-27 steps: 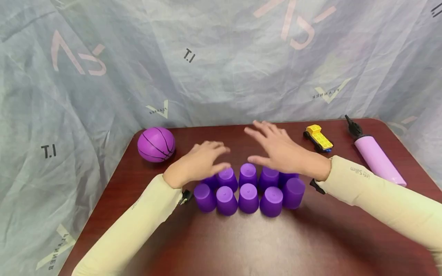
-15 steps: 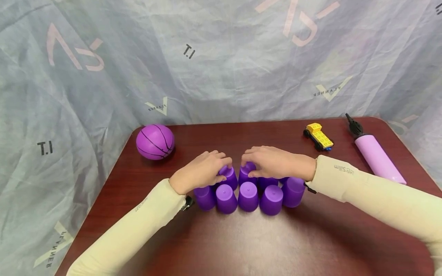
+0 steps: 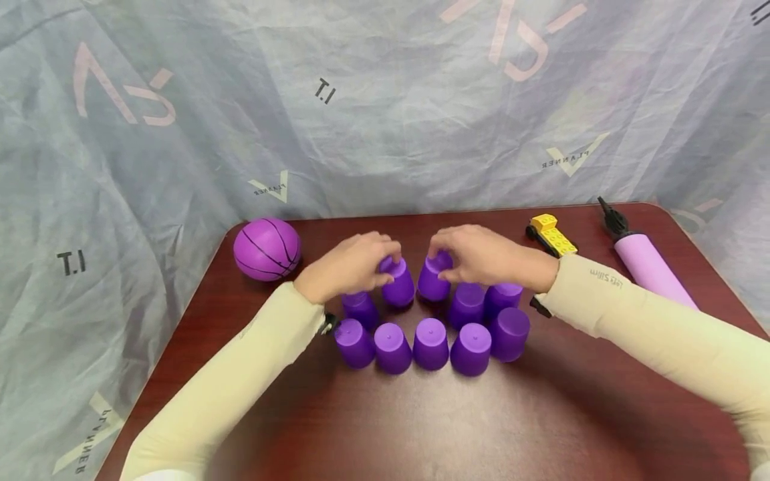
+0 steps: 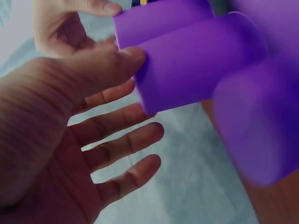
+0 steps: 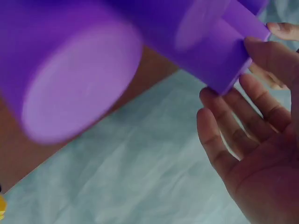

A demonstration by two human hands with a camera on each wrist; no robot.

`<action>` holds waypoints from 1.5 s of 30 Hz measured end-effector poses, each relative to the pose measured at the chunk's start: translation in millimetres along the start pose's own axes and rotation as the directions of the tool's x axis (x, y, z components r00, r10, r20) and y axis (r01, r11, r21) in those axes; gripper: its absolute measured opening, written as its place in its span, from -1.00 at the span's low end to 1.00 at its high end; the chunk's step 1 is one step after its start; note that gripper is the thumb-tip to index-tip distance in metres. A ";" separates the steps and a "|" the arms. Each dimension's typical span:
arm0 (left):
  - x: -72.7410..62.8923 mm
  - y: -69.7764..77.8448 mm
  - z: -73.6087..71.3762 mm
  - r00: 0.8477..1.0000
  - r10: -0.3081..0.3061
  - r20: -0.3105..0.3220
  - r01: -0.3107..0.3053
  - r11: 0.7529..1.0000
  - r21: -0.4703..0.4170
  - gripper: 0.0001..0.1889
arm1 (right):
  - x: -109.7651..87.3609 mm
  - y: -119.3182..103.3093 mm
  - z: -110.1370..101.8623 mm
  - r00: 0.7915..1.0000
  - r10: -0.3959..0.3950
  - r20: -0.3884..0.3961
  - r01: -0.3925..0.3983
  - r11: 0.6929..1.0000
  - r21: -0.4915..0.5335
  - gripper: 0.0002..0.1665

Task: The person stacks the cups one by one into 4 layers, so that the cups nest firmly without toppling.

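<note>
My left hand [image 3: 351, 264] pinches an upside-down purple cup [image 3: 400, 288] near its closed end, thumb on the near side and fingers behind. Beside it, my right hand [image 3: 484, 255] grips a second purple cup [image 3: 432, 282] the same way. In the left wrist view the thumb presses the held cup [image 4: 187, 65], while the outer fingers extend past it. The right wrist view has the thumb and fingertips on the end of the right cup [image 5: 217, 58]. Both cups stand slightly behind a front row of inverted purple cups [image 3: 430, 344].
More inverted cups stand close by at left [image 3: 359, 310] and right [image 3: 466, 305]. A purple ball [image 3: 267, 249] sits at the table's back left. At the back right are a yellow toy car [image 3: 555, 237] and a pink hand pump [image 3: 652, 267]. A grey cloth [image 3: 385, 133] hangs behind the table [image 3: 421, 427].
Both hands came down onto two back-row cups, took hold of them, and moved them away from the front row toward the back of the table.
</note>
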State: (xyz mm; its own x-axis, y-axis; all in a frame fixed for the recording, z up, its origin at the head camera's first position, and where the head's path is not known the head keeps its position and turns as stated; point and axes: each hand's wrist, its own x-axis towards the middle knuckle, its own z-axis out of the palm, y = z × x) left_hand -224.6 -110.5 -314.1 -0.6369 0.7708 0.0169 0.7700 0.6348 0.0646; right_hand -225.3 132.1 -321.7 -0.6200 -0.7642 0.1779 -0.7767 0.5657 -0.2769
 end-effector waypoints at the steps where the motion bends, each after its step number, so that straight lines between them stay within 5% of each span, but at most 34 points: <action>1: 6.7 -6.3 -2.8 1.000 -0.014 0.005 0.014 1.000 -0.016 -0.76 | 1.9 5.7 -2.3 0.999 0.029 -0.018 -0.029 1.000 0.004 -0.69; 9: 51.9 -51.7 1.8 0.987 -0.140 0.081 0.147 0.984 -0.101 -0.76 | 28.2 47.3 -1.0 0.982 0.177 -0.061 -0.176 0.984 0.031 -0.70; 17: 73.8 -51.0 8.7 0.980 -0.143 0.135 0.152 0.987 -0.055 -0.75 | 40.9 59.2 2.4 0.972 0.234 0.013 -0.234 0.972 0.027 -0.71; 25: 76.4 -50.6 9.0 0.977 -0.161 0.140 0.172 0.983 -0.064 -0.74 | 42.4 61.5 0.2 0.972 0.226 0.066 -0.227 0.974 0.018 -0.69; 30: 55.7 -52.1 3.2 0.992 -0.107 0.070 0.115 0.985 -0.131 -0.63 | 28.4 58.9 -4.1 0.988 0.139 0.063 -0.142 0.989 0.034 -0.66; 37: -13.3 -38.9 -9.4 0.995 -0.037 -0.098 0.015 0.977 -0.212 -0.64 | -26.7 29.7 -7.2 0.999 -0.032 0.011 0.032 0.997 0.069 -0.66; 45: -77.4 -26.8 18.7 0.986 -0.070 -0.149 0.028 0.963 -0.267 -0.69 | -71.2 10.2 8.3 0.999 -0.045 -0.006 0.045 0.994 0.098 -0.73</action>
State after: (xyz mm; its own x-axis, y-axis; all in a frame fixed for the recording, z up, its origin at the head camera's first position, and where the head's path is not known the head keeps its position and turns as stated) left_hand -195.3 -186.1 -335.8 -0.6876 0.7081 0.1608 0.7137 0.6183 0.3291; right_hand -188.1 189.7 -345.0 -0.5854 -0.7868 0.1957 -0.7893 0.4977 -0.3597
